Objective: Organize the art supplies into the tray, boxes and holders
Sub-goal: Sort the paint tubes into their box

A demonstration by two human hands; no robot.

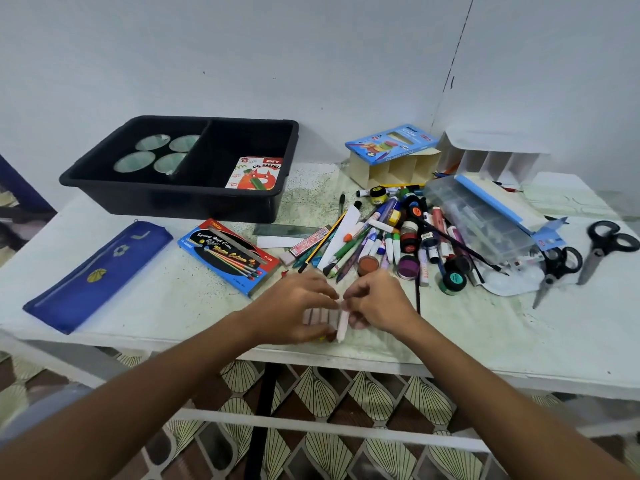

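The white table (145, 306) spreads out before me, its top speckled green. At its far left sits the black tray (263, 199), split in two: four round cups (152, 154) in the left compartment, an oil pastel box (256, 173) in the right. A blue zip pouch (97, 275) lies flat at the near left, and a water colour pencil box (227, 254) just right of it. Far right stand a cream holder (391, 169) with a blue pencil box (391, 143) on top, a white divider holder (491, 161) and a clear compartment case (485, 216). Two pairs of black-handled scissors (602, 247) lie near the right edge. A heap of pens, markers and paint pots (398, 233) covers the middle. At the near edge, my left hand (294, 306) grips a row of pale pink sticks (320, 317), fingers curled over them; my right hand (377, 303) pinches one stick (343, 323) at the row's right end.
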